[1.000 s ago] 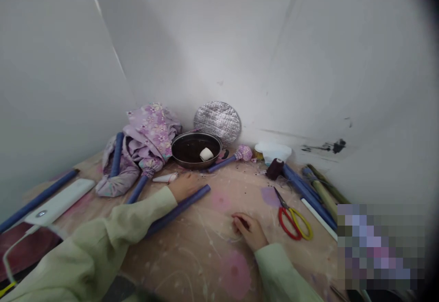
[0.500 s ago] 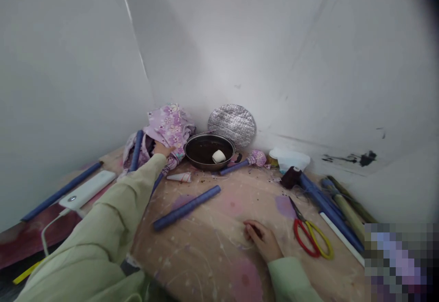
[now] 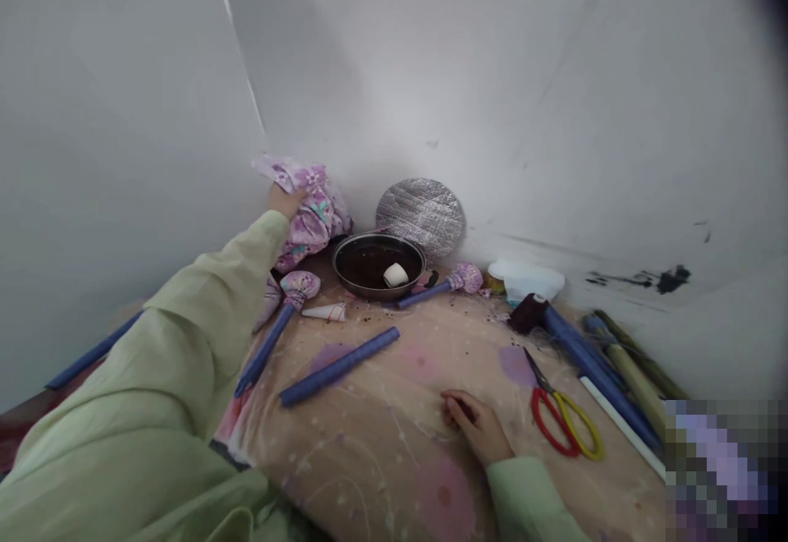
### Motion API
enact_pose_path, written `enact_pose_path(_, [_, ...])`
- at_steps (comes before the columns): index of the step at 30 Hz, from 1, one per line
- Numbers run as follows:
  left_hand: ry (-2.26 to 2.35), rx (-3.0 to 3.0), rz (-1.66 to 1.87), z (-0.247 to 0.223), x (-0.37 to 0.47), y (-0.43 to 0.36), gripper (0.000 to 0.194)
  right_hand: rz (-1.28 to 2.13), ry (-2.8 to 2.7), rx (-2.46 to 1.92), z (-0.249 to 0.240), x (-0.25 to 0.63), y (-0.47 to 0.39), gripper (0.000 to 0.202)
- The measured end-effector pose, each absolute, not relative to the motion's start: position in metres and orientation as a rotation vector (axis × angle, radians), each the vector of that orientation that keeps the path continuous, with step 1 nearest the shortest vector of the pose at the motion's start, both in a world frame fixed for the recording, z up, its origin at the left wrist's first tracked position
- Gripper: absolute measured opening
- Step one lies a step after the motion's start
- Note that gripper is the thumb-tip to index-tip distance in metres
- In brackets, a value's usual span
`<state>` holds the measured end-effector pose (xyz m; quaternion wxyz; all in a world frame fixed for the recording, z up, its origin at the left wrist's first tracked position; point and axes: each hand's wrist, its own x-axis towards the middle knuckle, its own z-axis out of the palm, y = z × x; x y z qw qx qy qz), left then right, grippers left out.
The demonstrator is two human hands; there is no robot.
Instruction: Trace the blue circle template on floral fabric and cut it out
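Floral cloth in grip of left hand near dark pan, right hand half-curled near scissors, hold unclear.

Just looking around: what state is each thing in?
Floral cloth: bunched, held by the left grip
Right grip: loosely curled; contents unclear
Scissors: lying flat, blades apparently shut
Dark pan: upright, uncovered
White piece: tilted inside the pan
Silvery disc: on edge behind the pan
Loose blue roll: lying flat
Thread spool: tipped
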<state>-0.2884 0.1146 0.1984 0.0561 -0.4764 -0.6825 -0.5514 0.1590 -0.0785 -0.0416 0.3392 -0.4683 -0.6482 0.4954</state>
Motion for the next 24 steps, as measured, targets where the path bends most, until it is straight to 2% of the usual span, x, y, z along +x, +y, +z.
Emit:
enact_pose_path(7, [-1.827,-1.399,-1.804,0.250,-0.273,0.113,0.045,1.238,-1.727,-1.225,-0.041,0.160,-0.079,0.036])
enact_pose_path(14, [-1.774,-1.355,-1.849,0.285,-0.268,0.103,0.046,1.275,-1.731,-1.235,-0.043,0.161,-0.077,0.037])
enact_pose_path(18, [-1.755,-1.517,-1.781,0.255,-0.250,0.089,0.042,1.279,-1.717,-1.251,-0.044,0.162,-0.078,0.036])
enact_pose_path(21, [-1.775,-1.704,-1.687,0.209,-0.224,0.071,0.038,1.300,-1.696,-1.234,-0.042,0.162,-0.078,0.037])
enact_pose_path(24, [-1.757,-1.915,-1.555,0.161,-0.193,0.046,0.042,1.327,-1.679,-1.227,-0.032,0.158,-0.076,0.038])
